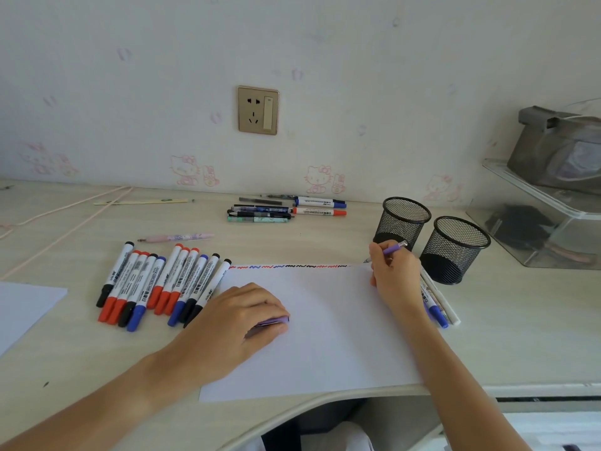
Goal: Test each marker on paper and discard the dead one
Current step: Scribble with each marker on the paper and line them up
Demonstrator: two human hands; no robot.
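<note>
Judged the testing well along but not finished. Found a line of red, blue and black squiggles [292, 266] along the far edge of the paper [325, 346], reaching almost to its right corner. Gripped a purple marker [394, 248] in the right hand [395, 275], fingers curled round the barrel, tip down at that far right corner, just past the end of the line. Could not tell whether it left any mark.

Pressed the left hand [240, 315] on the near-left part of the sheet, fingers curled over a purple cap [278, 319], most likely that marker's own. Counted about a dozen capped markers [162, 284] in a tight row on the desk [520, 336] just left of the paper, touching one another; took them for the tested lot, as a guess only. Noted a few more markers [437, 309] just beside the right wrist, tested or waiting, hard to say. Saw no marker plainly set aside as dead, so reckoned the discard not yet done.

Noted two empty-looking mesh cups [455, 249] close behind the right hand, crowding any reach on that side. Farther back, saw a small cluster of pens [286, 208] near the wall, a pink pen [177, 237] lying alone, a second sheet [22, 307] at the left edge, and a clear box [536, 222] at far right.
</note>
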